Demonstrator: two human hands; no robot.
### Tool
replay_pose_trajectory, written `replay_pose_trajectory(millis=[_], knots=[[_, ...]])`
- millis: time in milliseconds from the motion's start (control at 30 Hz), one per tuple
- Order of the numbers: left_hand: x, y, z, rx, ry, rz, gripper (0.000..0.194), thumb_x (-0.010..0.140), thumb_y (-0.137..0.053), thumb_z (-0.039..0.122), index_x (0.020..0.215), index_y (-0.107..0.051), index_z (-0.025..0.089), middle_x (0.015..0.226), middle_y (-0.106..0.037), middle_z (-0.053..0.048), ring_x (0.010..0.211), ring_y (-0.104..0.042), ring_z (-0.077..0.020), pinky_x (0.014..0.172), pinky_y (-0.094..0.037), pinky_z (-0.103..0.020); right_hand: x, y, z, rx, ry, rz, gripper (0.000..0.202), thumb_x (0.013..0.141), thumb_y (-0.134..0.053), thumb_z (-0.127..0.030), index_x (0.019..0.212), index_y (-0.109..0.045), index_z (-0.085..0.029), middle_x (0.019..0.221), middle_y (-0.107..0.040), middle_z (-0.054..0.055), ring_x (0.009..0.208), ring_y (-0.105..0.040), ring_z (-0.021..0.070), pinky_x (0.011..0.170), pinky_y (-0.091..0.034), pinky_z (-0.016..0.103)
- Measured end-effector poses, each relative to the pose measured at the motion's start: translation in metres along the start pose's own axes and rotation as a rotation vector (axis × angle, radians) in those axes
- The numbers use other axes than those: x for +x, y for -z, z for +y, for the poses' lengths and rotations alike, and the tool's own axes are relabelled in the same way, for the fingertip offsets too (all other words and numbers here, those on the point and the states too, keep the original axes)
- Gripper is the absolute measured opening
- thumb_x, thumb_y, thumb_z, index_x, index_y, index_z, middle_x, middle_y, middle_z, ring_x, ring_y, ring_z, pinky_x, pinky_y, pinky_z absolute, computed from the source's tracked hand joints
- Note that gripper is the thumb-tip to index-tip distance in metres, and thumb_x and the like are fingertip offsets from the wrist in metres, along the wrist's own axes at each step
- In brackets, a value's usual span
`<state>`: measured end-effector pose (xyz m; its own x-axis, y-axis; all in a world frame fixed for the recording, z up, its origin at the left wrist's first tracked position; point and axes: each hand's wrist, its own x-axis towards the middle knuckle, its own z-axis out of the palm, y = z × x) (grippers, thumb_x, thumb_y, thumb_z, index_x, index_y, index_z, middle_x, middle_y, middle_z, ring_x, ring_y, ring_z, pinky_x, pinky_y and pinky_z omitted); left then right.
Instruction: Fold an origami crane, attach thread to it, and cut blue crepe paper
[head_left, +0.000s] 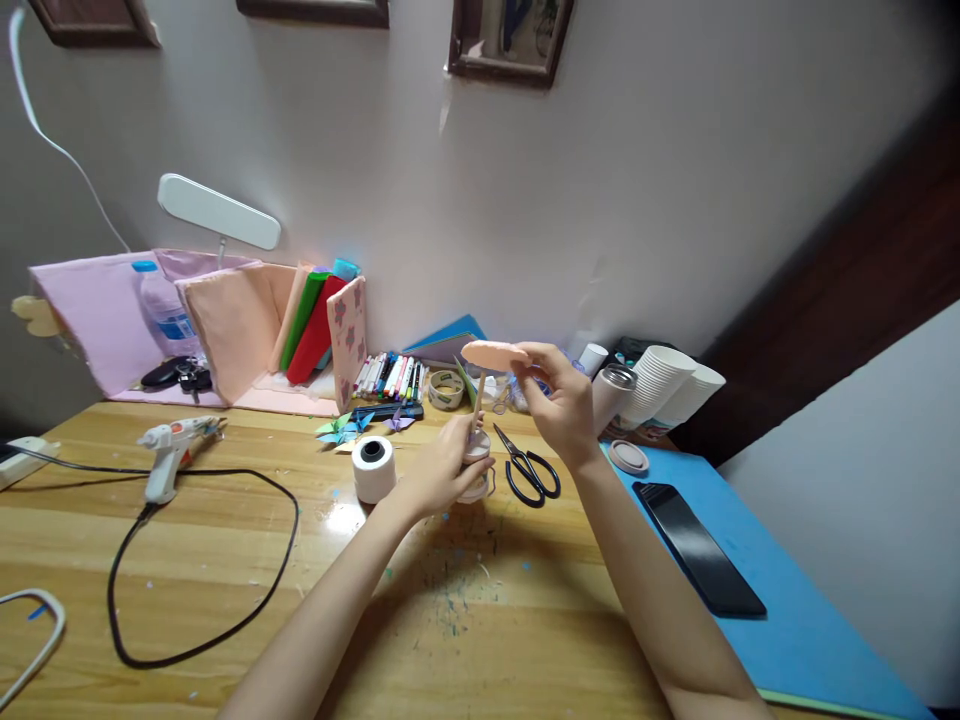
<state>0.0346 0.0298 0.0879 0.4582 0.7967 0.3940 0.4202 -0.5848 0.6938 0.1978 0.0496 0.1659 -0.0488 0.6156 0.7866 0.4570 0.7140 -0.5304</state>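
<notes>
My right hand [561,402] pinches the edge of a flat peach-coloured disc [493,354], held nearly level above the table. Beneath the disc stands a thin pale stick [478,398], rising from a small pale round piece [478,447]. Whether the stick's top touches the disc I cannot tell. Around the stick's foot and the round piece, my left hand [442,465] has its fingers closed, hiding part of them. Black-handled scissors [531,474] lie just right of that hand, blades half apart. To its left is a spool of white thread [373,470].
A glue gun [171,455] with a looping black cord sits on the left. Markers [390,378], a tape roll [446,390] and folded paper cranes [356,428] lie behind my hands. Paper cups [660,385], a metal-topped bottle [613,395] and a black phone-like slab [699,548] are at right.
</notes>
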Motion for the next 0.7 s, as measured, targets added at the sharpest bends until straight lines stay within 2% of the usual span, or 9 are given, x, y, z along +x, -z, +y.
replay_pose_trajectory(millis=[333,533,700], knots=[[-0.0001,-0.0008,0.0009,0.025,0.003,-0.003,0.048,0.085,-0.048,0.035,0.128,-0.035,0.021,0.127,-0.048,-0.013,0.114,-0.048,-0.0285,0.093,-0.04,-0.042,-0.0036,0.0059,-0.0021,-0.084,0.179,-0.149,0.023,0.087,-0.048,-0.016,0.105,-0.059,-0.024,0.106,-0.066,0.003,0.099,-0.061,0.0177,0.087,-0.049,0.033],[-0.0011,0.0003,0.0016,0.02,0.025,-0.011,0.049,0.085,-0.047,0.035,0.13,-0.031,0.021,0.126,-0.049,-0.013,0.11,-0.05,-0.0276,0.091,-0.041,-0.042,-0.005,0.0059,-0.0004,-0.156,0.274,-0.177,0.026,0.087,-0.045,-0.013,0.106,-0.059,-0.024,0.106,-0.066,0.004,0.104,-0.058,0.019,0.091,-0.047,0.038],[-0.001,0.0008,0.0017,0.026,0.021,-0.003,0.05,0.085,-0.048,0.037,0.129,-0.031,0.02,0.124,-0.05,-0.013,0.112,-0.049,-0.028,0.092,-0.04,-0.041,-0.0092,0.0043,0.0038,-0.202,0.313,-0.184,0.027,0.086,-0.047,-0.011,0.107,-0.057,-0.024,0.108,-0.064,0.005,0.105,-0.057,0.0183,0.092,-0.046,0.036]])
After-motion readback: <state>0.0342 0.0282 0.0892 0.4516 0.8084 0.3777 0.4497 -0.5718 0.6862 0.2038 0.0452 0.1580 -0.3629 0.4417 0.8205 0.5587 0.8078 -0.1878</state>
